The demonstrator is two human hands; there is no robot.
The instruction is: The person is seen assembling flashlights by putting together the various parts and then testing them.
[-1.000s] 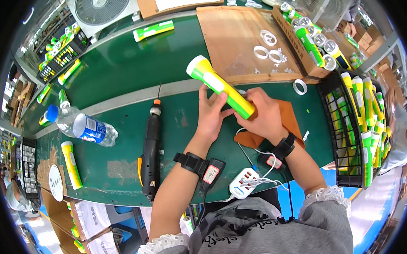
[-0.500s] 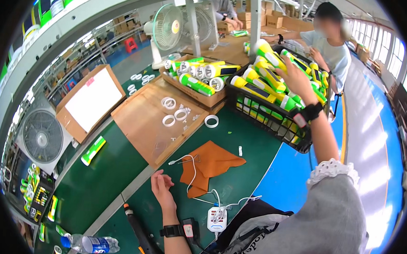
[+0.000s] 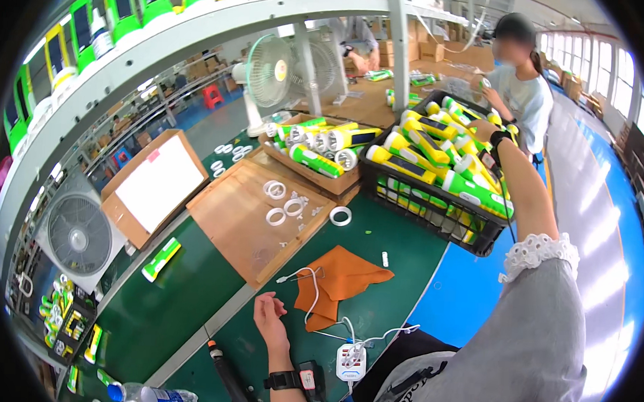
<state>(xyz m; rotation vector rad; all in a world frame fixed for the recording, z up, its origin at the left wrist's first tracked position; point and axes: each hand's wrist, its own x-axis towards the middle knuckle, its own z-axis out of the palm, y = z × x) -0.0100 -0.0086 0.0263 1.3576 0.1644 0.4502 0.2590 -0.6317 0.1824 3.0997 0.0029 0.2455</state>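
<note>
My right hand (image 3: pixel 485 130) reaches over the far right part of a black plastic crate (image 3: pixel 428 206) heaped with green, yellow and white flashlights (image 3: pixel 410 167). Its fingers are among the flashlights and mostly hidden, so I cannot tell whether they grip one. Loosely bent and holding nothing, my left hand (image 3: pixel 271 321) is over the green table, left of an orange cloth (image 3: pixel 344 274). A white cable (image 3: pixel 313 294) lies across that cloth. Below the left hand are a black electric screwdriver (image 3: pixel 231 380) and a white multi-port USB charger (image 3: pixel 351 362).
A cardboard tray (image 3: pixel 323 178) of flashlights stands beside the crate. White rings (image 3: pixel 274 216) lie on a wooden board (image 3: pixel 228 215). One flashlight (image 3: pixel 161 259) is at the left, a plastic bottle (image 3: pixel 159 397) at lower left. Another person (image 3: pixel 524 95) stands beyond the crate; fans (image 3: pixel 269 69) are behind.
My right hand has moved from above the middle of the crate to its far right part. The view has shifted slightly. My left hand stays in place beside the cloth.
</note>
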